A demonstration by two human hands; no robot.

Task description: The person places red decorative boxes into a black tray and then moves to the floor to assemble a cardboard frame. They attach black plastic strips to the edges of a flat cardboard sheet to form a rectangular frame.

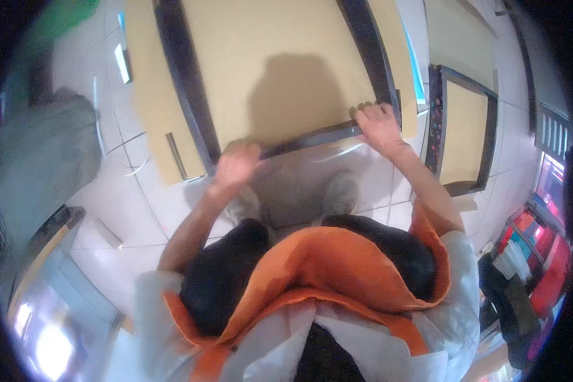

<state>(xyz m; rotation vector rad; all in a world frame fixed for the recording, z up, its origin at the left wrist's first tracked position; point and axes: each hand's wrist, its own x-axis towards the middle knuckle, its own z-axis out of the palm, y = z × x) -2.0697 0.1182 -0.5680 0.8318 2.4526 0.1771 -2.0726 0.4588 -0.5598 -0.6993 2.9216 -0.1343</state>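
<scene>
A large tan board (pixel 229 70) with a dark frame (pixel 315 137) lies low in front of me. My left hand (pixel 237 164) is at the near left corner of the frame, its fingers curled over the dark edge. At the near right corner, the fingers of my right hand (pixel 379 127) bend over the same near bar. The undersides of both hands are hidden. Tan sheet strips out past the frame's left and right sides, and a short dark strip (pixel 176 156) rests on the left one. My head's shadow falls across the board.
On the right stands a smaller dark-framed tan panel (pixel 468 130) on the tiled floor (pixel 111 210). A big grey object (pixel 44 159) is at the left. Red and dark goods (pixel 535 254) crowd the lower right. My shoes (pixel 342 193) are just under the near bar.
</scene>
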